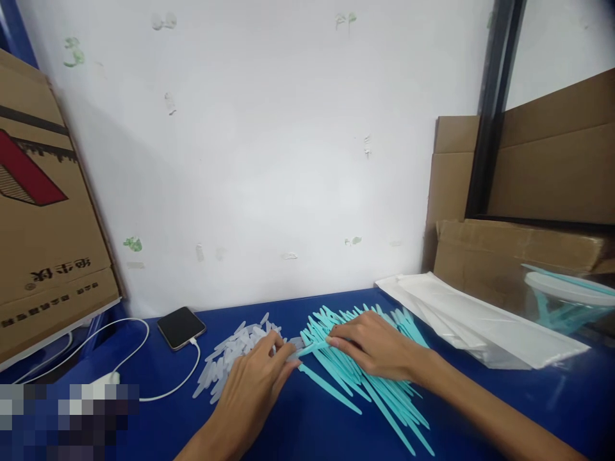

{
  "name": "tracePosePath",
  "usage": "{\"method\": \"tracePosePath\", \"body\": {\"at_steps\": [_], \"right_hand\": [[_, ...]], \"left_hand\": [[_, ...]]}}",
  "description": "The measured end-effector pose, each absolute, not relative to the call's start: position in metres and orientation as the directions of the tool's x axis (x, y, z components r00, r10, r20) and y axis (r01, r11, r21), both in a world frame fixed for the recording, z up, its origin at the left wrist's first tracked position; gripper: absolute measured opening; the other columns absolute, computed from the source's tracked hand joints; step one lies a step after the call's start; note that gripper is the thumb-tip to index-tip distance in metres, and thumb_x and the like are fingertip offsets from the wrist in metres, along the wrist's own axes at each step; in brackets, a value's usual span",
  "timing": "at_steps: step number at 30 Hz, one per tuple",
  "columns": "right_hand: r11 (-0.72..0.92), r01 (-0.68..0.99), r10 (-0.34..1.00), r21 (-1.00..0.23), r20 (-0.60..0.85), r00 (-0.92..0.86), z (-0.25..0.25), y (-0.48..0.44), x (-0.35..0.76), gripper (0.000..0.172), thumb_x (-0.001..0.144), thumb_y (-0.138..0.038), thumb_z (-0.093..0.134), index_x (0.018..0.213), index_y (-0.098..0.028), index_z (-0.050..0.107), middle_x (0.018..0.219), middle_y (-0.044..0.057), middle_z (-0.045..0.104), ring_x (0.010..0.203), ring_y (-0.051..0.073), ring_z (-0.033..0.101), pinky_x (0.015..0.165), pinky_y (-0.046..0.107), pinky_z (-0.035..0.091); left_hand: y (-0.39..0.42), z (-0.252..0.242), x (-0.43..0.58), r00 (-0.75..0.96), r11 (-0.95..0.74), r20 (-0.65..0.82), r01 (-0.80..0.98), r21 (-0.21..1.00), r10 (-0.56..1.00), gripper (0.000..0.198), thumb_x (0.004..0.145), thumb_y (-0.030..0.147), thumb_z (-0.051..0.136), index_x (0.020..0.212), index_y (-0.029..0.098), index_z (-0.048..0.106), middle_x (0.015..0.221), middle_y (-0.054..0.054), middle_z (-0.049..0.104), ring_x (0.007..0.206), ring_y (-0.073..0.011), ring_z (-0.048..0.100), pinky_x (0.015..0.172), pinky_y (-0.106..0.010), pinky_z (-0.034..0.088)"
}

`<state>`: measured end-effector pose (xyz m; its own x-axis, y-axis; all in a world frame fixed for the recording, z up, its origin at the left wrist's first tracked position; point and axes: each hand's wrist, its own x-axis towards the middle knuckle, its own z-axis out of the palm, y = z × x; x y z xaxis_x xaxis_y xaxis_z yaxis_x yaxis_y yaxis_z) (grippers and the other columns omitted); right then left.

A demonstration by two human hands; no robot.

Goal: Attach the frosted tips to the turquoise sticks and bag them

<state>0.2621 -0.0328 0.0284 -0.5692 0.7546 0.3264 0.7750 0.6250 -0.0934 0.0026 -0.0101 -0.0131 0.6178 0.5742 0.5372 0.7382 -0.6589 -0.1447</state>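
Observation:
On the blue table (307, 429) lies a heap of thin turquoise plastic sticks (379, 390) and, to its left, a heap of short clear plastic caps (230, 358). My right hand (375, 346) rests on the turquoise heap, fingers pinched on one turquoise stick (312, 349) that points left. My left hand (254, 384) lies over the edge of the clear caps, its fingertips closed on a clear cap (293, 355) at the tip of that stick.
A phone (181, 327) on a white charging cable (144, 384) lies at the left. A cardboard box (43, 211) leans at far left. White plastic bags (471, 320) and a clear container with turquoise sticks (567, 301) sit at right, by more cardboard (519, 250).

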Motion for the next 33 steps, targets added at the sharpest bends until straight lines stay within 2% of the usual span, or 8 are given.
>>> {"method": "tracePosePath", "body": {"at_steps": [7, 12, 16, 20, 23, 27, 30, 33], "right_hand": [[0.674, 0.729, 0.723, -0.123, 0.313, -0.616, 0.023, -0.040, 0.247, 0.046, 0.107, -0.040, 0.025, 0.078, -0.021, 0.056, 0.059, -0.003, 0.053, 0.049, 0.012, 0.038, 0.056, 0.026, 0.026], [0.639, 0.766, 0.747, -0.067, 0.290, -0.598, 0.024, -0.034, 0.252, 0.041, 0.107, -0.039, 0.026, 0.088, -0.022, 0.059, 0.065, -0.001, 0.060, 0.051, 0.012, 0.045, 0.053, 0.027, 0.023], [0.417, 0.909, 0.869, -0.027, 0.306, -0.389, 0.030, -0.019, 0.276, 0.026, 0.104, -0.030, 0.031, 0.113, -0.019, 0.054, 0.069, 0.001, 0.064, 0.057, 0.016, 0.055, 0.053, 0.027, 0.026], [0.051, 0.998, 0.929, 0.034, 0.364, -0.060, 0.038, -0.003, 0.309, 0.027, 0.102, -0.030, 0.036, 0.099, -0.016, 0.059, 0.092, 0.011, 0.070, 0.078, 0.022, 0.064, 0.062, 0.029, 0.033], [-0.100, 0.995, 0.955, -0.004, 0.279, 0.097, 0.040, 0.003, 0.333, 0.026, 0.098, -0.030, 0.045, 0.086, -0.017, 0.065, 0.092, 0.012, 0.070, 0.083, 0.023, 0.066, 0.065, 0.029, 0.037], [-0.245, 0.969, 0.952, -0.001, 0.188, 0.241, 0.035, 0.005, 0.358, 0.013, 0.085, -0.026, 0.063, 0.088, -0.016, 0.071, 0.094, 0.014, 0.072, 0.086, 0.029, 0.068, 0.062, 0.030, 0.038], [-0.305, 0.952, 0.944, 0.008, 0.137, 0.301, 0.031, 0.007, 0.365, 0.016, 0.076, -0.023, 0.072, 0.090, -0.015, 0.073, 0.096, 0.016, 0.072, 0.088, 0.032, 0.068, 0.062, 0.031, 0.040], [-0.308, 0.951, 0.944, 0.012, 0.128, 0.304, 0.029, 0.010, 0.365, 0.018, 0.080, -0.026, 0.068, 0.090, -0.012, 0.074, 0.094, 0.019, 0.072, 0.089, 0.033, 0.068, 0.064, 0.033, 0.042]], "left_hand": [[-0.020, -0.015, 0.003, 0.645, -0.751, 0.657, 0.636, -0.180, 0.389, 0.025, 0.104, 0.027, 0.039, 0.112, 0.020, 0.061, 0.088, -0.005, 0.063, 0.065, -0.0128, 0.062, 0.052, -0.021, 0.043], [-0.018, -0.014, 0.005, 0.620, -0.719, 0.648, 0.677, -0.157, 0.443, 0.028, 0.103, 0.032, 0.041, 0.119, 0.020, 0.060, 0.095, -0.006, 0.063, 0.067, -0.0146, 0.062, 0.051, -0.023, 0.044], [-0.013, -0.015, 0.006, 0.551, -0.616, 0.597, 0.779, -0.117, 0.583, 0.031, 0.100, 0.028, 0.043, 0.125, 0.020, 0.059, 0.109, -0.011, 0.061, 0.090, -0.0236, 0.063, 0.062, -0.030, 0.054], [-0.007, -0.019, 0.000, 0.519, -0.551, 0.525, 0.827, -0.109, 0.675, 0.025, 0.096, 0.024, 0.047, 0.109, 0.017, 0.068, 0.106, -0.013, 0.060, 0.101, -0.0291, 0.057, 0.088, -0.048, 0.053], [-0.004, -0.022, -0.004, 0.505, -0.532, 0.458, 0.843, -0.078, 0.732, 0.027, 0.096, 0.026, 0.046, 0.107, 0.017, 0.068, 0.101, -0.012, 0.060, 0.096, -0.0280, 0.056, 0.084, -0.047, 0.053], [-0.002, -0.026, -0.003, 0.474, -0.498, 0.396, 0.866, -0.046, 0.787, 0.028, 0.095, 0.026, 0.046, 0.109, 0.015, 0.068, 0.104, -0.014, 0.060, 0.098, -0.0286, 0.056, 0.081, -0.043, 0.054], [-0.001, -0.027, -0.002, 0.476, -0.496, 0.362, 0.868, -0.042, 0.802, 0.030, 0.095, 0.022, 0.044, 0.111, 0.014, 0.067, 0.105, -0.014, 0.059, 0.098, -0.0284, 0.056, 0.080, -0.042, 0.054], [0.000, -0.028, -0.002, 0.481, -0.495, 0.348, 0.867, -0.053, 0.805, 0.032, 0.095, 0.017, 0.040, 0.108, 0.014, 0.068, 0.105, -0.014, 0.059, 0.097, -0.0286, 0.056, 0.079, -0.041, 0.053]]}}
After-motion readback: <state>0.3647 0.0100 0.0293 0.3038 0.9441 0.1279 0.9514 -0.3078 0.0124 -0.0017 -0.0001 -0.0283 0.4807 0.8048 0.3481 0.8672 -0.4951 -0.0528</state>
